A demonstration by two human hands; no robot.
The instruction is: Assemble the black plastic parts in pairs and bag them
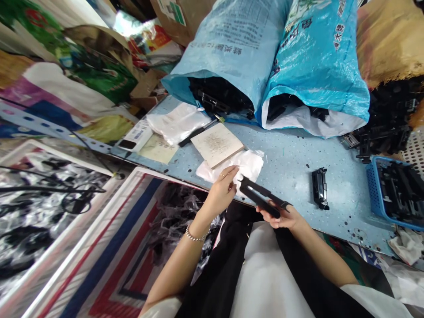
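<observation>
My right hand (pixel 280 216) is wrapped round a long black plastic part (pixel 260 196) with a slot between two arms, held tilted over the table's front edge. Beside its far end, my left hand (pixel 223 187) has its fingers bent and drawn together at a thin clear plastic bag (pixel 248 165), whose film shows next to the fingertips. More of the bag lies flat on the table under a square pale board (pixel 217 143). To the right, a second black plastic part (pixel 319 188) rests on the blue table by itself.
Two blue sacks (pixel 232 44) (pixel 318 66) of black parts lie open at the back. A blue basket (pixel 374 190) of black parts stands at the right. Plastic film (pixel 179 121) and a white box (pixel 136 134) lie at the left. Striped bins (pixel 109 247) of wrapped parts stand below.
</observation>
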